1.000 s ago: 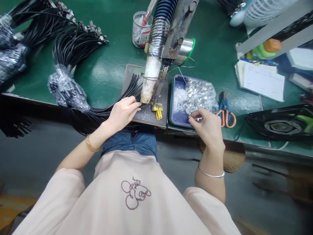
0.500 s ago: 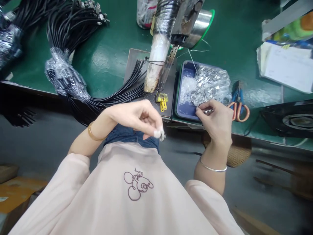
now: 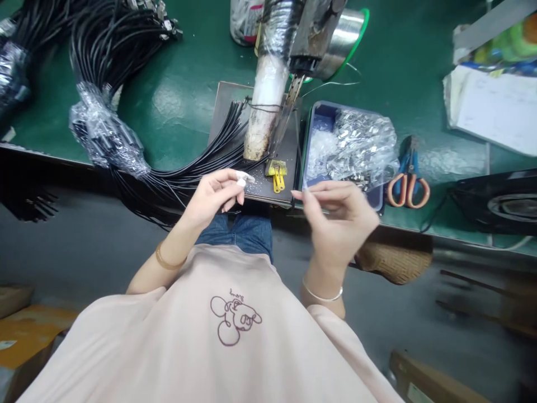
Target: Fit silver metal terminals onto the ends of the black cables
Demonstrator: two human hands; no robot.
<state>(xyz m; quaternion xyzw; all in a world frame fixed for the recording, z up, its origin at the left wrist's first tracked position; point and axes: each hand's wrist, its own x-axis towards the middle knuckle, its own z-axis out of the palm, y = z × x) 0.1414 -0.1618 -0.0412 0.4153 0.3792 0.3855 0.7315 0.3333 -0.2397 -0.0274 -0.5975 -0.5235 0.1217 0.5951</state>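
My left hand (image 3: 215,193) hovers at the front edge of the dark board (image 3: 222,98), beside a bundle of black cables (image 3: 188,172). Its thumb and index finger, with white coverings at the tips, are pinched together; what they hold, if anything, is too small to make out. My right hand (image 3: 335,215) is in front of the blue tray (image 3: 308,187), its thumb and fingertips pinched, slightly blurred. Any tiny piece in that pinch cannot be made out. Inside the tray lie small shiny metal parts (image 3: 363,145) in clear plastic bags. A yellow clip (image 3: 278,177) sits between my hands on the board.
A white tube-like holder (image 3: 264,117) and a metal arm reach down over the board. Behind stands a solder spool (image 3: 344,42). Orange-handled pliers (image 3: 408,182) lie right of the tray. Film-wrapped cables (image 3: 107,129) lie left; papers (image 3: 495,106) and a black device (image 3: 499,201) right.
My right hand has come out of the tray and moved left, toward the board. My left hand has moved up and left, to the board's front edge.
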